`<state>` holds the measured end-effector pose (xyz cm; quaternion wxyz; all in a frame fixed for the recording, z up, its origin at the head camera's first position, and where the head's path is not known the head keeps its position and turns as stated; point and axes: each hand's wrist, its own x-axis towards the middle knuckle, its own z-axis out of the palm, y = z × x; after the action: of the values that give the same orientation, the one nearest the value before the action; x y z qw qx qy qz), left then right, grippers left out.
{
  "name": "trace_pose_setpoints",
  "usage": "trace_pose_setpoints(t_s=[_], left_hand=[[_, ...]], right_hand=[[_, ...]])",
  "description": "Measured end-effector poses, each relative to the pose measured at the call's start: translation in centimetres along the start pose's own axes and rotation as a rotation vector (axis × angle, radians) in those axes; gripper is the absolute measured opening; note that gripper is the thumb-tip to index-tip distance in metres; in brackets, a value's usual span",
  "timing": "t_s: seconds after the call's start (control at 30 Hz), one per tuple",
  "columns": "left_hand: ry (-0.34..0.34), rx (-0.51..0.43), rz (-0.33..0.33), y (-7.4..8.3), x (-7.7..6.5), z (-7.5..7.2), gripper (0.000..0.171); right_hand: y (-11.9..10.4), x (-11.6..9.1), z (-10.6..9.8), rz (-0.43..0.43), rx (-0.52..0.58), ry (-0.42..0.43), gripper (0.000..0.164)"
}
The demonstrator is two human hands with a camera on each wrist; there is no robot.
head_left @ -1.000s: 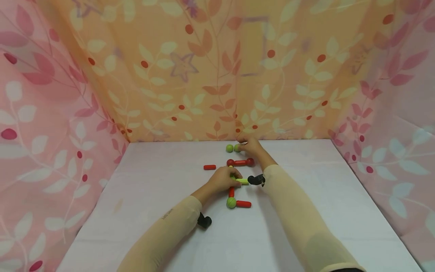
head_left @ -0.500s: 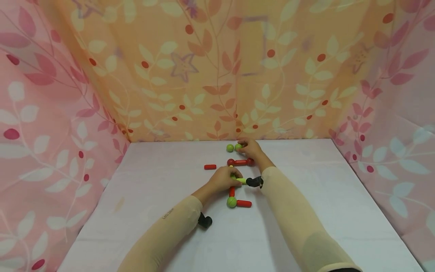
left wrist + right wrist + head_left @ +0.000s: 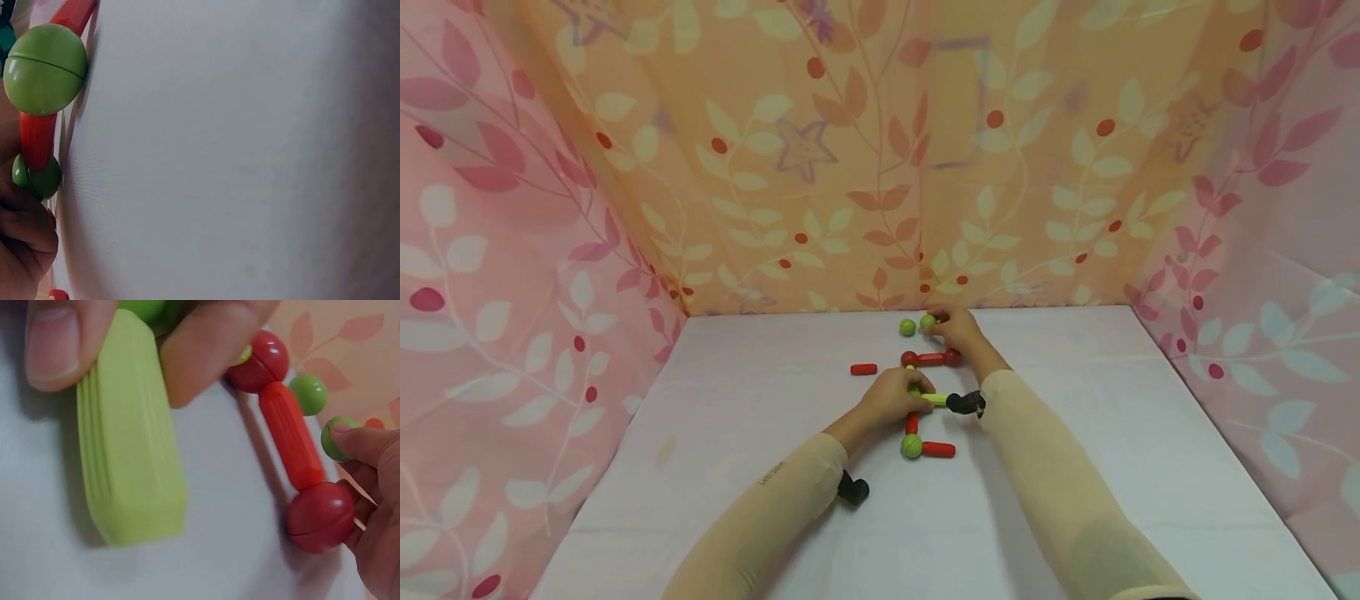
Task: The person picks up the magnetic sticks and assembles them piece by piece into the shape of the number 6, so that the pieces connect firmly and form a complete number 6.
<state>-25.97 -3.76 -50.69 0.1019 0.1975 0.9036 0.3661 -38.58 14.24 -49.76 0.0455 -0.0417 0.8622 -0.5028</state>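
Here, left hand (image 3: 893,395) pinches lime rod (image 3: 134,444); right hand (image 3: 957,327) pinches green ball (image 3: 927,321).

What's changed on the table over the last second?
The right hand has shifted the green ball it pinches slightly right and up in the head view, widening its gap from the other green ball. The left hand still holds the yellow-green rod; the loose red rod hasn't moved.

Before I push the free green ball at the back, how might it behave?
The free green ball would probably roll, being round on a flat white table. Its smooth-looking surface could make it slippery to pick up.
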Motion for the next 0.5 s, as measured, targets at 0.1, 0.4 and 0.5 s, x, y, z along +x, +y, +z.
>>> trace_pose_setpoints(t_s=[0.1,0.4,0.5], left_hand=[[-0.002,-0.009,-0.006,0.1,-0.2,0.2,0.016],[-0.014,-0.002,-0.012,0.0,-0.3,0.1,0.016],[-0.021,-0.005,-0.009,0.1,-0.3,-0.1,0.016]], right_hand=[[-0.2,-0.4,-0.7,-0.032,-0.041,0.001,0.041],[-1.2,-3.3,-2.2,-0.204,-0.179,0.007,0.034],[-1.7,-4.8,-2.6,-0.224,-0.190,0.007,0.037]])
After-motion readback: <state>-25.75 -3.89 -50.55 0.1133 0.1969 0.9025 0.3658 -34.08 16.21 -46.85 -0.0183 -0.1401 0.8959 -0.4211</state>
